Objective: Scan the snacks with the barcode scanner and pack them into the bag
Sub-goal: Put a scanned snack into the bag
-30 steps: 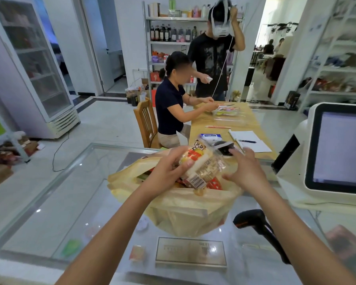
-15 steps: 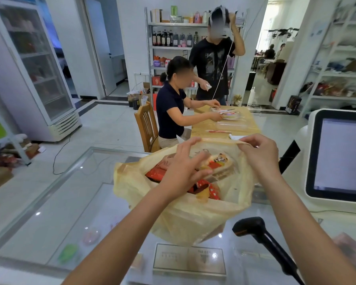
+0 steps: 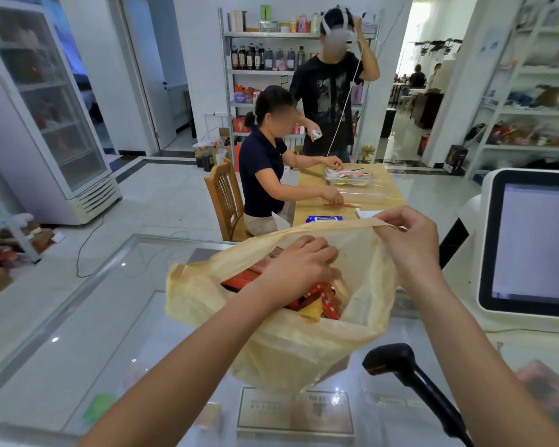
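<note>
A: Scanner up front, just beside the yellow bag on the glass tabletop.

B: Snacks are inside it. Left hand curls over them, grip impossible to tell. Right hand pinches the bag's far rim.

Glass tabletop, three things on it.
Yellow bag at centre frame, black barcode scanner just beside it lower right, white terminal at right edge.

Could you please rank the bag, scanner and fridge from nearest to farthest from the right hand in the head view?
1. Bag: rim pinched by the right hand.
2. Scanner: below the hand.
3. Fridge: far left.
</note>
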